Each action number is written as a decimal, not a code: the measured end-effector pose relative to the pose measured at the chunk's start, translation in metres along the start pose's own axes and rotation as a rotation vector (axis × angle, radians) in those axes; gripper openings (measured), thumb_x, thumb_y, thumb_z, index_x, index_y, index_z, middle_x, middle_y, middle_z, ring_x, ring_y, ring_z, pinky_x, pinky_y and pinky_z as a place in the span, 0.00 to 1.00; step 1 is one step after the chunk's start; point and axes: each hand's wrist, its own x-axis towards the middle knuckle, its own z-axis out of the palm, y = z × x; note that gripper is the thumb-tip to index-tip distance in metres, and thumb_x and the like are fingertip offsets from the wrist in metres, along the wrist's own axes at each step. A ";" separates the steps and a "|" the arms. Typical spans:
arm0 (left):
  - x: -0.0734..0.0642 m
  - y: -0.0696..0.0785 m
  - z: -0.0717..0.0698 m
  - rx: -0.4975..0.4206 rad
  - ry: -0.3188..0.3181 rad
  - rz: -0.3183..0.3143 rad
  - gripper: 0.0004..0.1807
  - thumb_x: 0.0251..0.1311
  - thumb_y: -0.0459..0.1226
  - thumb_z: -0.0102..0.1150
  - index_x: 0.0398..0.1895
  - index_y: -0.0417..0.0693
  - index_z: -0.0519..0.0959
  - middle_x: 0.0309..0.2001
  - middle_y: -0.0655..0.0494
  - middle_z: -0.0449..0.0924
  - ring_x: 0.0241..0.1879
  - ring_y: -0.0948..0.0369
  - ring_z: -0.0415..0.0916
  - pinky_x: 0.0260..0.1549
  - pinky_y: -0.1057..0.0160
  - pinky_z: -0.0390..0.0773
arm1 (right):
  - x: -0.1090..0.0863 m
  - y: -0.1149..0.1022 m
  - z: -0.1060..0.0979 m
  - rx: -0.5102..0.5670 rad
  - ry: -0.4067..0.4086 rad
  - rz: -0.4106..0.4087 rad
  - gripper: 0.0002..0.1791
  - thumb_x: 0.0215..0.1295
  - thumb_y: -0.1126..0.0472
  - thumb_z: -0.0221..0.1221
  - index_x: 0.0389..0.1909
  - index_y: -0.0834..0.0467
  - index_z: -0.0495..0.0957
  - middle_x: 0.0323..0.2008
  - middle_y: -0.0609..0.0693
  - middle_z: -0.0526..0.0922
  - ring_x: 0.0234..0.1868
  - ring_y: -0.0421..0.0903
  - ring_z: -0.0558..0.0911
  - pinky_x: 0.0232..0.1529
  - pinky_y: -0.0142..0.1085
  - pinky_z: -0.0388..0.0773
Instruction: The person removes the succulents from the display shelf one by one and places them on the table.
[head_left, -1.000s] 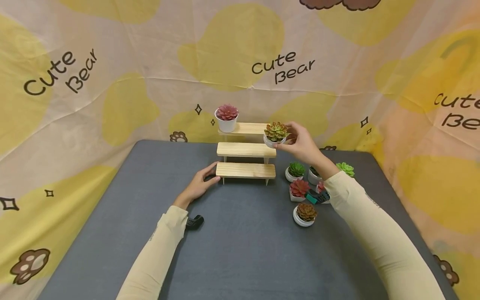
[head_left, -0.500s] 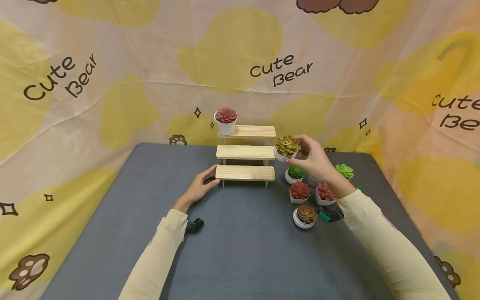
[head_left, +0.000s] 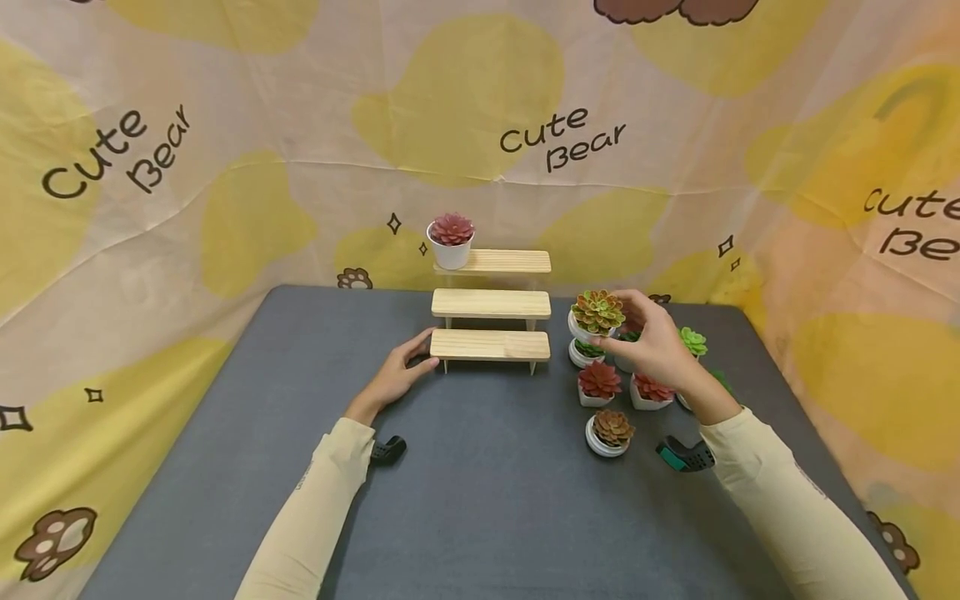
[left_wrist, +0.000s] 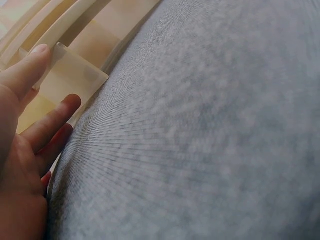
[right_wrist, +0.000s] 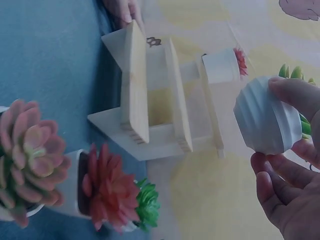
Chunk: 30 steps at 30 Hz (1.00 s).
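My right hand point(head_left: 663, 350) grips the white pot of a green succulent with orange-edged leaves point(head_left: 597, 311), raised over the other pots right of the stand. The right wrist view shows that pot's ribbed side point(right_wrist: 265, 117) between thumb and fingers. A three-step wooden stand point(head_left: 490, 344) sits near the back of the table. At the left end of its lowest step rests my left hand point(head_left: 397, 375), thumb in front and fingers behind. Up close, its fingers point(left_wrist: 47, 127) extend loosely beside the translucent side panel point(left_wrist: 75, 75). A pink succulent point(head_left: 452, 229) stands on the top step's left end.
On the grey table point(head_left: 480, 500), right of the stand, several potted succulents are grouped: a brown one point(head_left: 612, 427) in front, red ones point(head_left: 598, 381) behind it, and a light green one point(head_left: 692, 340) farther right. A patterned cloth point(head_left: 465, 92) hangs behind.
My right hand has carried the orange-edged succulent from beside the top step, rightward and down, to above the grouped pots. The left hand stays at the lowest step.
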 end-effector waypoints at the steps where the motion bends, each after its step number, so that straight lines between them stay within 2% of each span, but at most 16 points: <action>1: 0.000 -0.001 0.000 0.000 0.000 -0.002 0.36 0.72 0.33 0.57 0.79 0.38 0.56 0.66 0.31 0.73 0.70 0.39 0.67 0.69 0.38 0.62 | -0.002 0.002 0.000 -0.005 -0.003 0.003 0.33 0.62 0.59 0.70 0.67 0.60 0.69 0.59 0.60 0.81 0.48 0.32 0.77 0.48 0.28 0.75; 11: 0.001 0.000 0.001 0.016 -0.010 -0.017 0.36 0.72 0.33 0.57 0.79 0.36 0.55 0.67 0.30 0.72 0.69 0.39 0.68 0.69 0.39 0.63 | -0.021 0.011 -0.005 -0.005 0.001 -0.014 0.33 0.61 0.63 0.70 0.66 0.62 0.70 0.55 0.60 0.83 0.43 0.28 0.77 0.45 0.31 0.77; 18: 0.012 -0.031 0.004 0.020 0.006 -0.012 0.37 0.73 0.35 0.56 0.80 0.40 0.53 0.68 0.32 0.72 0.71 0.40 0.66 0.70 0.38 0.60 | -0.032 0.015 -0.009 0.012 0.002 -0.029 0.32 0.62 0.66 0.69 0.66 0.64 0.69 0.57 0.63 0.81 0.46 0.23 0.76 0.45 0.23 0.74; 22: 0.014 -0.035 0.004 0.024 0.010 -0.004 0.37 0.73 0.36 0.57 0.80 0.44 0.55 0.67 0.35 0.74 0.70 0.42 0.68 0.70 0.40 0.62 | -0.041 0.017 -0.011 0.022 0.005 -0.029 0.31 0.61 0.67 0.69 0.65 0.65 0.69 0.54 0.61 0.81 0.41 0.28 0.78 0.41 0.25 0.75; 26: 0.014 -0.033 0.003 0.019 0.021 0.009 0.36 0.72 0.37 0.58 0.80 0.45 0.57 0.66 0.36 0.75 0.69 0.43 0.69 0.69 0.41 0.64 | -0.049 0.020 -0.014 0.012 0.024 -0.021 0.31 0.60 0.68 0.70 0.64 0.64 0.70 0.52 0.51 0.81 0.39 0.30 0.79 0.38 0.28 0.75; 30: 0.011 -0.031 0.001 0.018 0.024 0.015 0.36 0.72 0.37 0.58 0.80 0.43 0.57 0.65 0.35 0.76 0.68 0.42 0.70 0.68 0.40 0.64 | -0.059 0.026 -0.017 0.007 0.039 -0.015 0.32 0.58 0.68 0.71 0.63 0.64 0.71 0.47 0.36 0.79 0.39 0.28 0.79 0.38 0.27 0.75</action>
